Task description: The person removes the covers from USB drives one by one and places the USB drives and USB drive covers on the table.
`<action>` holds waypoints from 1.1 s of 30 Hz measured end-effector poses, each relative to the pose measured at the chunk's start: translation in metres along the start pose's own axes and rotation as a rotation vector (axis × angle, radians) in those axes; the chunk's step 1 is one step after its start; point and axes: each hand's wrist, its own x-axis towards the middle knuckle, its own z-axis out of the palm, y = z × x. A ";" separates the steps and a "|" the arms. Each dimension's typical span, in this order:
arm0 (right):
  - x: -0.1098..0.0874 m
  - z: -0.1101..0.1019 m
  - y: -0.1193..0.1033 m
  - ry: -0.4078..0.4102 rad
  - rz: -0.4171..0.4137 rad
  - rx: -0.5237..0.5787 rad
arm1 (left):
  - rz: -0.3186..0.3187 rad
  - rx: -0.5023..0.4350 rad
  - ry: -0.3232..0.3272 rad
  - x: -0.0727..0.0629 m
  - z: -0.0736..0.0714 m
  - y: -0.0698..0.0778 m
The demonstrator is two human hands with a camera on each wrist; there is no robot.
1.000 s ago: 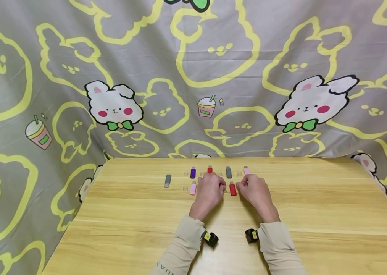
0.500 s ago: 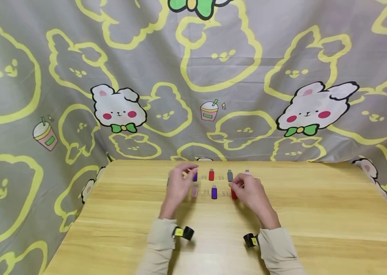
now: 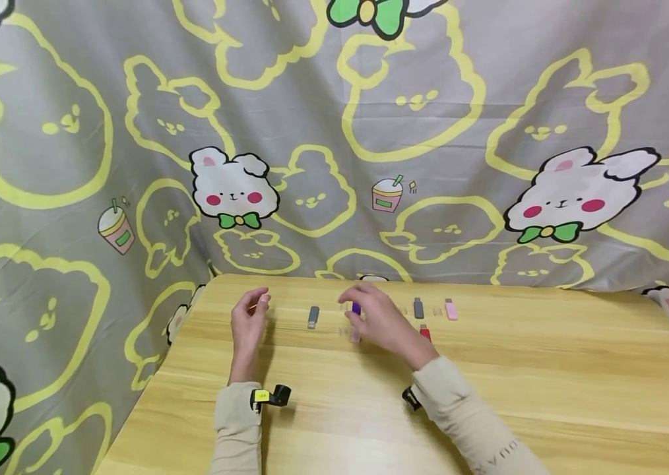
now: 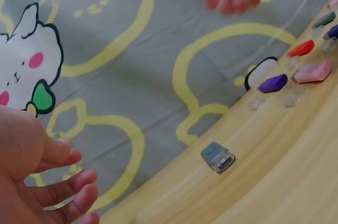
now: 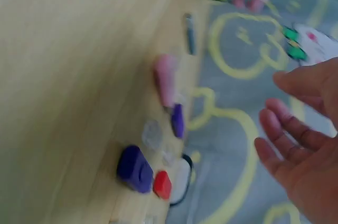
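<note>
My left hand point(image 3: 249, 323) hovers over the table left of a grey USB stick point(image 3: 313, 317), whose metal end has a clear cap on it in the left wrist view. Nothing sits between its loosely bent fingers. Above the left part of two rows of USB sticks hangs my right hand point(image 3: 379, 320), its fingers parted and holding nothing in the right wrist view. It partly covers a purple stick point(image 4: 273, 83) and a pink stick point(image 4: 312, 72) in the head view. A red stick point(image 4: 301, 48) and a second purple stick point(image 5: 134, 170) are hidden there.
Right of my right hand lie another grey stick point(image 3: 419, 308), a pink stick point(image 3: 451, 309) and a red one point(image 3: 425, 332). Small clear caps point(image 4: 292, 96) lie beside the sticks. A patterned curtain point(image 3: 311, 99) hangs behind the wooden table point(image 3: 548, 369).
My left hand has moved left, away from the rows and past the lone grey stick. My right hand has left the front red stick and swung left. The head view has turned slightly left.
</note>
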 end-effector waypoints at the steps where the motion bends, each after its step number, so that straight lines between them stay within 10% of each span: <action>1: 0.006 0.005 0.000 -0.040 -0.023 -0.022 | 0.001 0.002 -0.001 0.000 0.000 -0.001; 7: 0.041 0.034 -0.005 -0.230 -0.139 -0.103 | 0.006 -0.006 -0.009 0.000 0.001 -0.003; 18: 0.075 0.067 -0.014 -0.441 -0.089 -0.163 | -0.005 -0.012 -0.019 0.001 0.001 0.001; 33: 0.080 0.074 -0.001 -0.435 -0.119 -0.221 | -0.005 0.020 -0.005 0.001 0.007 0.001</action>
